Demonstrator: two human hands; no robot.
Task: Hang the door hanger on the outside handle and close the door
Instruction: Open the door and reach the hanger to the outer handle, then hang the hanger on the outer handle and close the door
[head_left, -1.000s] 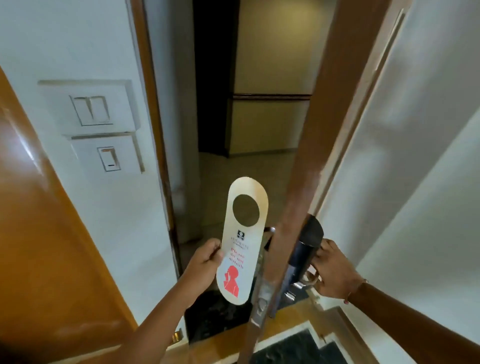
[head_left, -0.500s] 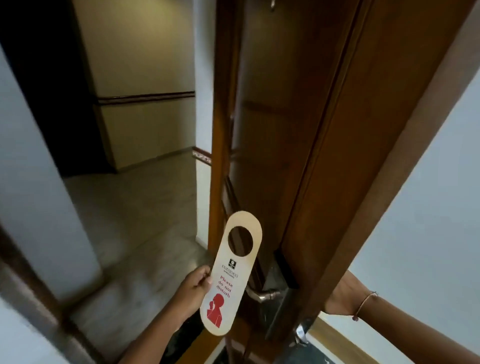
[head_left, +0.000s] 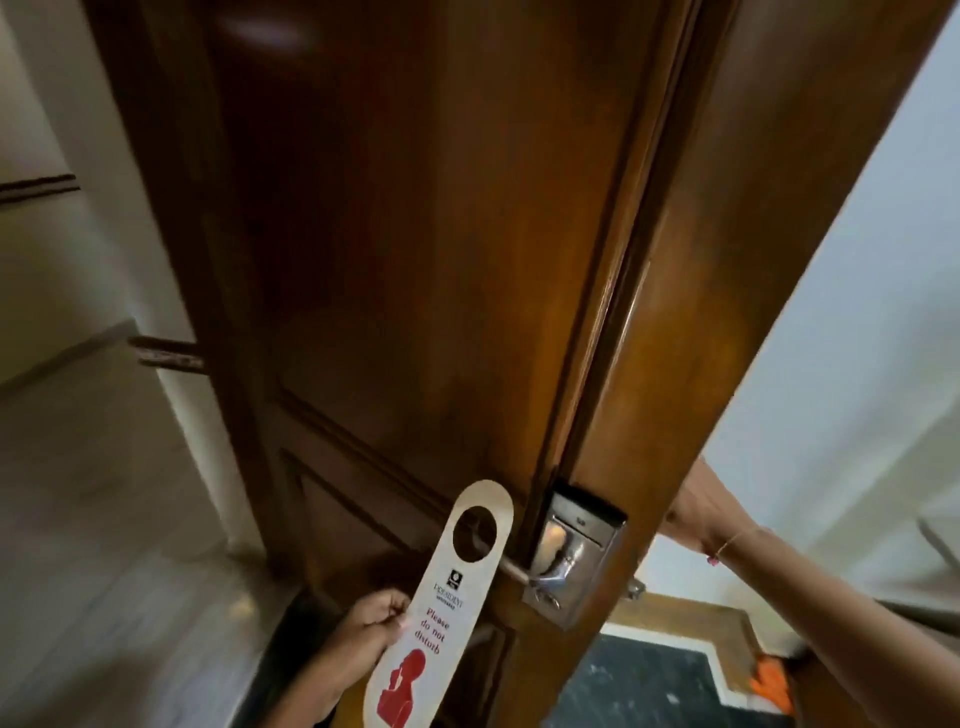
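Note:
My left hand (head_left: 366, 631) grips the lower left edge of a cream door hanger (head_left: 439, 605) with red "Please do not disturb" lettering and a red figure. The hanger's round hole lies over the tip of the silver outside handle (head_left: 511, 567), whose lever shows through the hole. The handle juts from a metal lock plate (head_left: 574, 558) on the brown wooden door (head_left: 441, 260), which stands ajar. My right hand (head_left: 693, 512) reaches behind the door's edge; its fingers are hidden by the door.
A corridor with pale floor (head_left: 104, 493) and cream walls lies to the left. To the right are a white wall (head_left: 857, 338), a wooden threshold and a dark mat (head_left: 639, 680). An orange object (head_left: 774, 686) lies at the lower right.
The view has swung right and closer to the door's outer face. My left hand has carried the hanger to the handle, so the hole now overlaps the lever's tip.

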